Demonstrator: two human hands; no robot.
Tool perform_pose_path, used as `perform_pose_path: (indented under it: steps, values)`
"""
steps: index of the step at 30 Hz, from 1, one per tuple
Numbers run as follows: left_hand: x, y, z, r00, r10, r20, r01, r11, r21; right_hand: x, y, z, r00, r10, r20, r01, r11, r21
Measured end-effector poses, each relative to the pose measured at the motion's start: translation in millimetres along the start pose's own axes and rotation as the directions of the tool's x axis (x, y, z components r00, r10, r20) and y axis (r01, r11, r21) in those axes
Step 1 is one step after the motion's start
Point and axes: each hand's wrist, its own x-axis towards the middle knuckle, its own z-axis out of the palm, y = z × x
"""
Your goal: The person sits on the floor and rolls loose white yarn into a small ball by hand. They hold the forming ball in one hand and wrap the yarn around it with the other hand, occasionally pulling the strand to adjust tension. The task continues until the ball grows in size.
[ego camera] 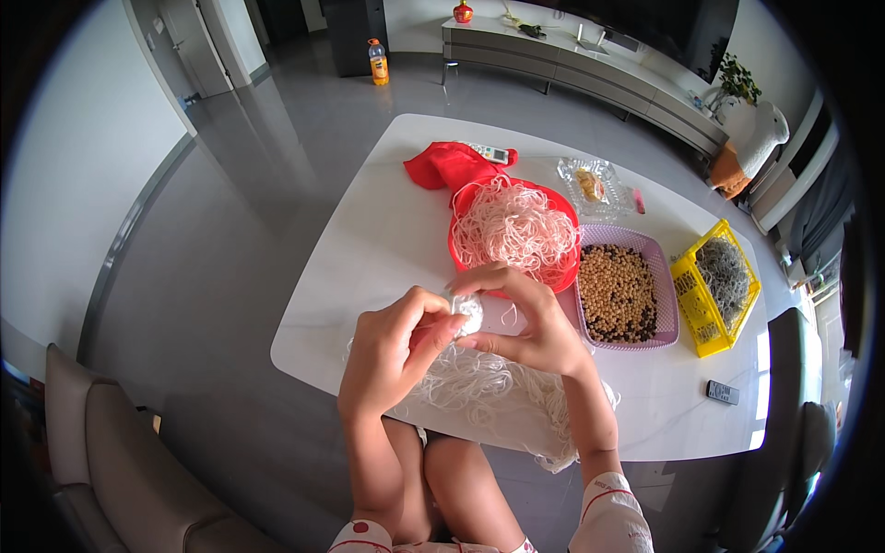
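Observation:
Between my two hands, above the white table [332, 276], is a small ball of white yarn [468, 312]. My left hand [394, 345] pinches its left side between thumb and fingers. My right hand [536, 321] curves round its right side, thumb and fingertips at the ball's edge. Loose white yarn [470, 377] lies beneath my hands and spreads right, hanging over the near table edge. Just beyond my hands, a red basin [571, 266] holds a heap of pink yarn [511, 225].
Right of the basin stand a purple basket [665, 304] of tan and dark beads [615, 294] and a yellow basket [722, 342] with grey yarn [722, 276]. Behind lie red cloth [442, 164], a white remote [492, 152] and a clear dish [570, 173]. A dark remote [722, 392] lies right.

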Motion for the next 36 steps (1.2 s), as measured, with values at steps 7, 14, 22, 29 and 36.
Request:
perform_pose_path:
  steps: [7, 14, 22, 29, 36]
  values:
    - [0.0, -7.4, -4.1, 0.999, -0.004, -0.046, 0.001, 0.997, -0.073, -2.7, -0.6, -0.8, 0.989, -0.017, 0.145, -0.009, 0.984, 0.178]
    - [1.1, -14.7, -0.8, 0.996, -0.055, -0.077, 0.048, 0.995, -0.090, -6.8, -4.2, -4.0, 0.978, -0.048, 0.202, -0.036, 0.920, 0.390]
    - [-2.5, -8.5, -8.7, 0.986, 0.117, -0.118, -0.141, 0.965, -0.221, -8.5, -3.3, -3.4, 0.997, 0.000, 0.078, -0.040, 0.862, 0.506]
    - [-5.5, -18.8, -2.2, 0.976, 0.018, -0.215, -0.086, 0.946, -0.312, -6.8, -8.4, -3.1, 0.961, -0.084, 0.263, -0.033, 0.911, 0.411]
    - [-5.1, -16.3, -1.3, 0.956, 0.111, -0.273, -0.176, 0.958, -0.226, -5.3, -12.0, 5.2, 0.913, -0.016, 0.407, -0.126, 0.939, 0.320]
